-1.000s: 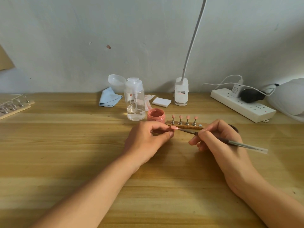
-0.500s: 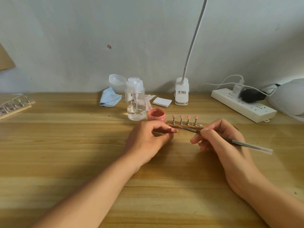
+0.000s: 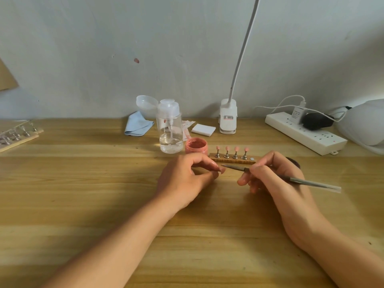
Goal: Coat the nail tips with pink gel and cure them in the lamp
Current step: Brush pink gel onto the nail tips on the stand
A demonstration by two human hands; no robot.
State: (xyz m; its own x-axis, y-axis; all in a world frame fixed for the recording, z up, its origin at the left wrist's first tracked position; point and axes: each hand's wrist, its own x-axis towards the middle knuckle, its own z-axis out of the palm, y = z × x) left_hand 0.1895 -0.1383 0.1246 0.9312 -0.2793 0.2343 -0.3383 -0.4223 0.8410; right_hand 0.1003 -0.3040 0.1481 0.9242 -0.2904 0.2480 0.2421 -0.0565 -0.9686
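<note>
My left hand [image 3: 187, 179] pinches a small pink nail tip [image 3: 222, 170] between thumb and forefinger, low over the table. My right hand [image 3: 276, 179] grips a thin grey brush [image 3: 301, 180], and the brush's point touches that nail tip. Just behind the hands a wooden holder [image 3: 232, 160] carries several pink nail tips on metal stands, with one bare magnet spot at its right end. An open jar of pink gel [image 3: 196, 145] stands left of the holder. The white curing lamp [image 3: 365, 123] sits at the far right edge, partly cut off.
A clear pump bottle [image 3: 170, 129], a blue cloth [image 3: 138, 123], white pads [image 3: 203, 129] and a clip lamp's base [image 3: 228, 117] line the back. A power strip [image 3: 305, 135] with plugs lies back right. Another wooden holder [image 3: 16, 134] lies far left.
The brush point has stayed at the nail tip while my right hand shifted slightly to the right and back. My left hand has barely moved.
</note>
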